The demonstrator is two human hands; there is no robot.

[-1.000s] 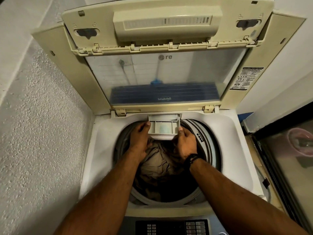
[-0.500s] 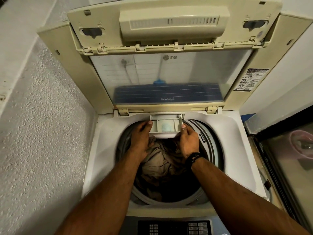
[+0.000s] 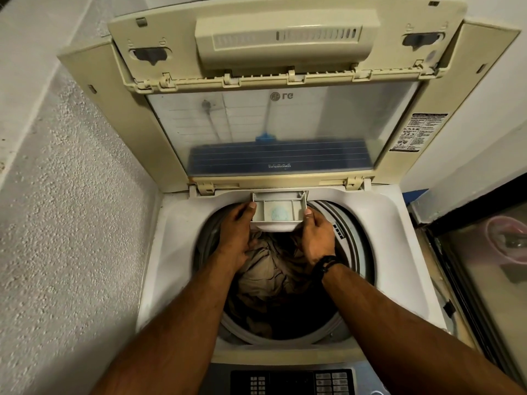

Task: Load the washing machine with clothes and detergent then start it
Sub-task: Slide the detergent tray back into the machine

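Drawer's slid a bit further in, detergent drawer (image 3: 279, 212) pinched between left hand (image 3: 233, 238) and right hand (image 3: 316, 238), its slot dead ahead at 12 o'clock, both equally near.

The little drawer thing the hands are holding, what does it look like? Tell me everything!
The detergent drawer is a small, pale grey tray that looks like plastic, split by thin walls into a wide middle compartment and narrower ones at the sides. A faint bluish smear sits in the middle one. It sticks out from the back rim of the washing machine, over the clothes in the drum. The left hand grips its left side and the right hand its right, thumbs on its edges.
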